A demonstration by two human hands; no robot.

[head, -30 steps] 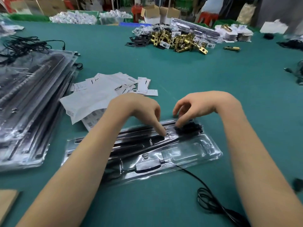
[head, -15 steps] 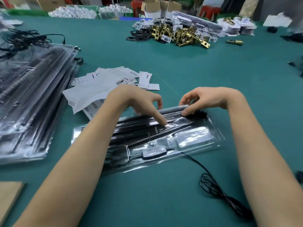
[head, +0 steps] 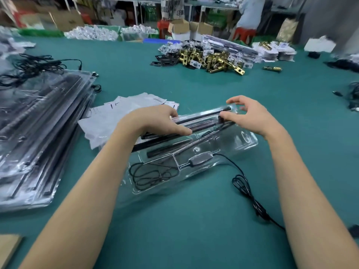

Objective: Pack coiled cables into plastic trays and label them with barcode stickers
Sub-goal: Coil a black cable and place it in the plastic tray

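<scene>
On the far left of the green felt-covered desk (head: 194, 220) sits the tall stack of filled clear plastic trays (head: 38, 133), with loose black cables (head: 29, 68) tangled behind it. Just right of the stack lies the heap of white barcode sticker sheets (head: 116, 113), partly under the left forearm.

The clear moulded plastic tray (head: 194, 150) in the middle has come up off the desk at its far edge since half a second ago, when it lay flat; it now tilts toward the person. A thin black cable coil (head: 153, 174) shows in the near-left compartment, which the arm covered earlier. The left hand (head: 155, 121) rests on the long black bars in the tray, its grip loosely curled over the far rim, index finger stretched flat along a bar. The right hand (head: 250, 115) has lifted higher and pinches the tray's far right corner, thumb below and fingers arched over the top; before, it pressed down into that corner.

A black lead with a bundled coil (head: 250, 199) trails from the tray's inline box out onto the desk at the right, unchanged. Far behind, a pile of brass-coloured metal latches (head: 213, 59) stays put.
</scene>
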